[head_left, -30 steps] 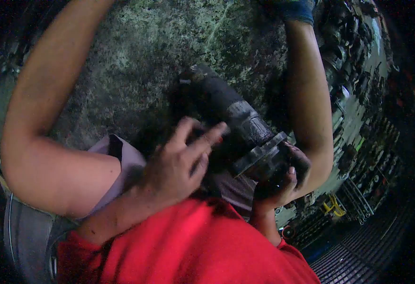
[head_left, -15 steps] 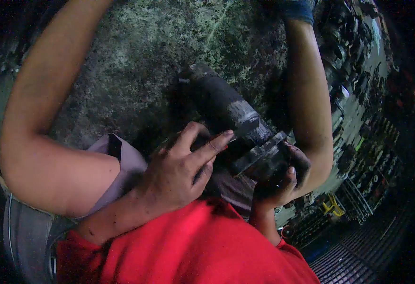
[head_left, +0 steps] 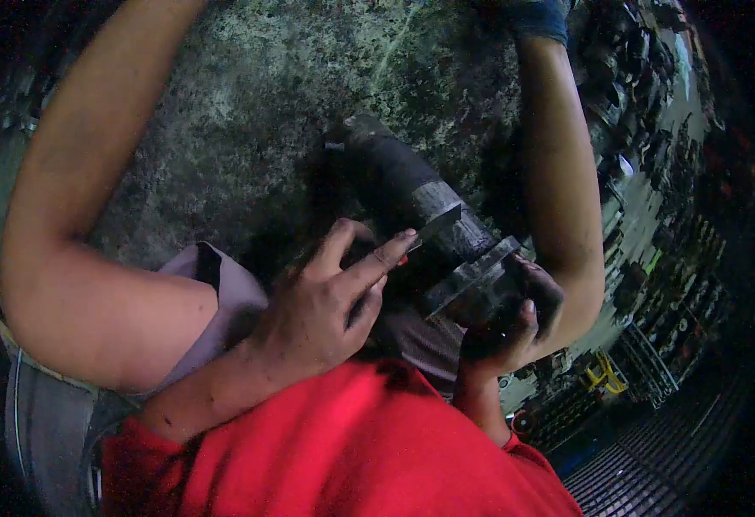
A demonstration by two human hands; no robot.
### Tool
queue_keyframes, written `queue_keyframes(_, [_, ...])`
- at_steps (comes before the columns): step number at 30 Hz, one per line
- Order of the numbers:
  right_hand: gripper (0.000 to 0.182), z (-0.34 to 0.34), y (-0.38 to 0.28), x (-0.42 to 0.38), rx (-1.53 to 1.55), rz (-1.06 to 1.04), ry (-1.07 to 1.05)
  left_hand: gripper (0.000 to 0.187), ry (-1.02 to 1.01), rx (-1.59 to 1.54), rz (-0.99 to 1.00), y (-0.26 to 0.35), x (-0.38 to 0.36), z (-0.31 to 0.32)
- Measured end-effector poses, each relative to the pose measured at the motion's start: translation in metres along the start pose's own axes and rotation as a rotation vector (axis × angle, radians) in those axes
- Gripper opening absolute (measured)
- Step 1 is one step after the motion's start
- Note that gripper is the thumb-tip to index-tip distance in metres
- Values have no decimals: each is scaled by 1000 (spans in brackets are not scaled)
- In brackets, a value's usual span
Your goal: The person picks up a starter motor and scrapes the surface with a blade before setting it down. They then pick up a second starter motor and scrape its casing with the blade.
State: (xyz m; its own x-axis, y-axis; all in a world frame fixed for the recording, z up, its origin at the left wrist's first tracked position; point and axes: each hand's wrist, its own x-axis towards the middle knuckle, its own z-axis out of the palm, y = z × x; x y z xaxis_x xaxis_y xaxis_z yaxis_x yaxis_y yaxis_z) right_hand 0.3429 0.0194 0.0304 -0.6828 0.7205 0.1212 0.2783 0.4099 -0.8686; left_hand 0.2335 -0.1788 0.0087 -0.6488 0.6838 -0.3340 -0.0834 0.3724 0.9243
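Head view: the left hand (head_left: 317, 314) is closed on a thin flat blade (head_left: 436, 226) (a scraper or knife, hard to say which), forefinger stretched along it, its tip laid against the pale band of a dark, grimy cylindrical shaft (head_left: 412, 202). The handle is lost inside the fist; only a speck of red shows under the forefinger. The right hand (head_left: 515, 323) is cupped and closed under the shaft's near end, fingers curled around the round flange (head_left: 472, 276) — a grip that looks meant to steady the part while the blade works on it.

The shaft lies slantwise, its far end resting on the stained, mottled concrete floor (head_left: 248, 112) and its flanged end raised toward the person's lap. That tilt seems to bring the band within easy reach of the blade.

A red shirt (head_left: 351, 448) covers the lower middle of the frame and hides both wrists. Near the floor's right edge, rows of dark parts (head_left: 653, 258) run off into shadow — too small and dim to name — with something yellow (head_left: 603, 372) among them.
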Motion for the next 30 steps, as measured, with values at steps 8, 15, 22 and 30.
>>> queue_keyframes(8, [41, 1, -2, -1, 10, 10, 12, 55, 62, 53, 26, -12, 1, 2])
queue_keyframes(15, [42, 3, -2, -3, 28, 70, 53, 50, 56, 3, -37, -11, 2, 0])
queue_keyframes(22, [41, 1, 1, -4, 48, 104, 57, 60, 52, 81, 78, -12, 0, 1])
queue_keyframes(30, [42, -2, 2, -7, 40, 142, 63, 57, 39, 121, 76, -7, -2, 1])
